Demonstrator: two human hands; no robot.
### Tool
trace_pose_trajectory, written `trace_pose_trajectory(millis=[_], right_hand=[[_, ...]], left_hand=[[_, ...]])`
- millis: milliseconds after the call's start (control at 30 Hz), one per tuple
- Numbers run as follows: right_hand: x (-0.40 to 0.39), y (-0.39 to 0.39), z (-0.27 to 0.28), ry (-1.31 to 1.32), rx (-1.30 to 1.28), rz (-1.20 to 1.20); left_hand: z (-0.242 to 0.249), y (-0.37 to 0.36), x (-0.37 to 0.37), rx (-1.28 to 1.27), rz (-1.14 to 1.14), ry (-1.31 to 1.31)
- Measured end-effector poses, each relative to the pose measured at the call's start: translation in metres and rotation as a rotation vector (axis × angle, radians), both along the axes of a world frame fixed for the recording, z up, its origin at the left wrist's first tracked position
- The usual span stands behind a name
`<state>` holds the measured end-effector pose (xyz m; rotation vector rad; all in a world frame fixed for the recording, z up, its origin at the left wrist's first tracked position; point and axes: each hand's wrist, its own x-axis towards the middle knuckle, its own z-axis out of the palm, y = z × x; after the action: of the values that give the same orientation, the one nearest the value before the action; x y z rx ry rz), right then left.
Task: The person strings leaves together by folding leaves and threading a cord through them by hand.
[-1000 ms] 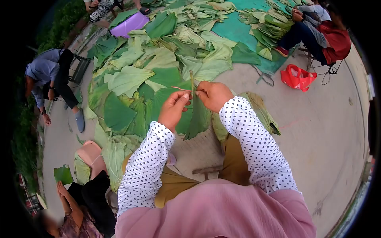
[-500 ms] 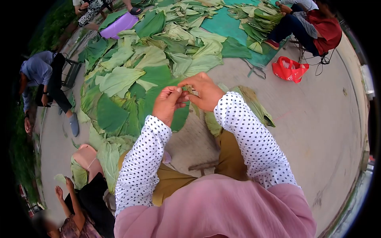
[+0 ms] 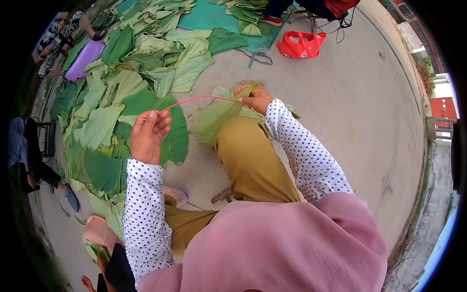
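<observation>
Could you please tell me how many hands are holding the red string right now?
2: the left hand pinches one end over the green leaves, the right hand holds the other end at the folded leaf bundle.

Two hands of the wearer: left hand (image 3: 148,134) and right hand (image 3: 255,98), each in one polka-dot sleeve (two sleeves). One red string (image 3: 199,99) spans between them. One red bag (image 3: 300,45) lies on the concrete. One purple sheet (image 3: 83,59) and one teal tarp (image 3: 214,17) lie among the leaves. One loose pile of green leaves (image 3: 104,121), too many to count singly; one folded leaf bundle (image 3: 216,114) by the right hand. At least three other people are partly visible at the edges.
</observation>
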<state>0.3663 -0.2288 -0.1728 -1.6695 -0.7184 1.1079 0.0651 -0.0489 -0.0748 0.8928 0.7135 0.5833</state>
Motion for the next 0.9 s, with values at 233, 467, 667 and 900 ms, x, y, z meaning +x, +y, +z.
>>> trace_pose_trajectory(millis=[233, 467, 667, 900], right_hand=[[0.015, -0.080, -0.106, 0.216, -0.187, -0.529], [0.036, -0.083, -0.087, -0.523, -0.632, -0.797], [-0.038, 0.043, 0.105, -0.262, 0.023, 0.177], [-0.140, 0.116, 0.102, -0.680, 0.249, 0.530]], left_hand=[[-0.004, 0.001, 0.001, 0.000, 0.010, 0.028], [-0.009, 0.002, -0.001, 0.033, 0.006, 0.058], [-0.003, 0.000, 0.000, 0.071, 0.000, 0.101], [-0.004, 0.023, -0.030, 0.113, -0.168, 0.093]])
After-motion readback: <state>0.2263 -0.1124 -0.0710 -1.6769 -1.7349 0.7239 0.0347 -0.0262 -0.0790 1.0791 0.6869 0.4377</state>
